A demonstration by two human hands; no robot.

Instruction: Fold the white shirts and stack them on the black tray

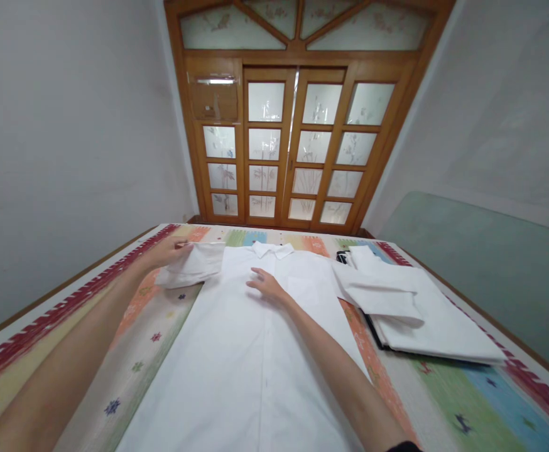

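A white short-sleeved shirt (237, 339) lies spread out, front up, with its collar (273, 250) at the far end. Its left-hand sleeve (196, 262) reaches out to the side, and my left hand (171, 250) pinches the upper outer edge of it. Over the chest of the shirt, my right hand (266, 284) is held with fingers apart and nothing in them; whether it touches the cloth I cannot tell. The other sleeve (382, 292) extends to the right and overlaps a folded white stack.
The folded white cloth stack (444, 320) with a black edge below sits at the right. Colourful striped cloth (137, 364) covers the table. A pale green panel (482, 263) leans on the right wall. Wooden glazed doors (293, 157) stand beyond the far edge.
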